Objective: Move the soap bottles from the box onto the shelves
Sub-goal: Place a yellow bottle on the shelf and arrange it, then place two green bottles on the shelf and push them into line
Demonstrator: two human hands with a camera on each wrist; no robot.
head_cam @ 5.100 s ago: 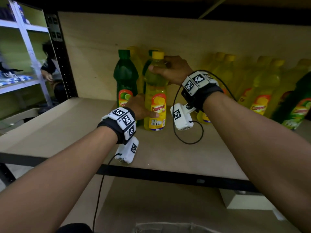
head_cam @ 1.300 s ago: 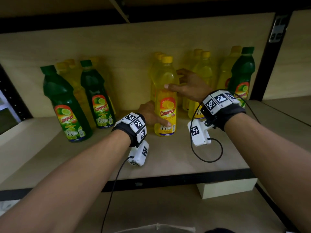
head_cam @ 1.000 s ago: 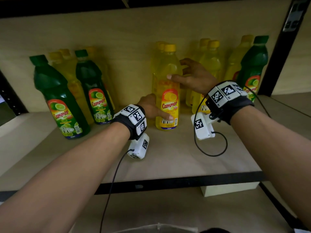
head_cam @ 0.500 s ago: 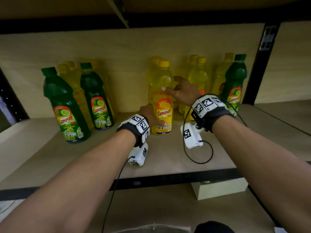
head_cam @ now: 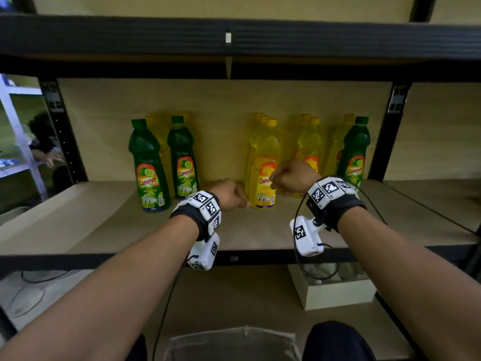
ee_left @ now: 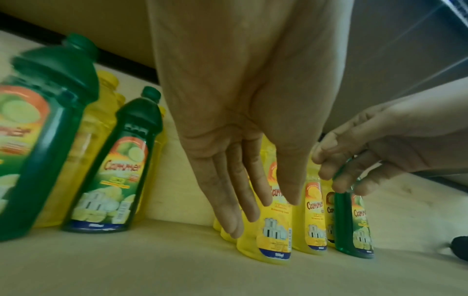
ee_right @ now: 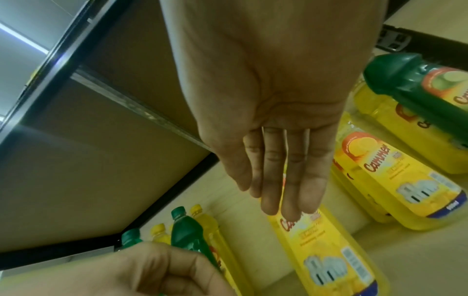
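Note:
A yellow soap bottle (head_cam: 264,157) stands upright at the front of its row on the wooden shelf (head_cam: 104,222). My left hand (head_cam: 230,195) hovers by its base with straight fingers (ee_left: 240,190) and holds nothing. My right hand (head_cam: 291,178) hangs in front of the label, fingers (ee_right: 286,170) straight and empty. The same bottle (ee_left: 273,240) shows behind my left fingers, and below my right fingers in the right wrist view (ee_right: 329,250). I cannot tell whether either hand touches it.
Two green bottles (head_cam: 147,165) (head_cam: 182,157) stand at the left with yellow ones behind. More yellow bottles (head_cam: 308,144) and a green one (head_cam: 355,152) stand at the right. A pale box rim (head_cam: 234,342) lies below me. A small cream box (head_cam: 335,290) sits under the shelf.
Both hands have let go of the yellow bottle and drawn back toward me. My head has pulled back, so more of the shelf shows.

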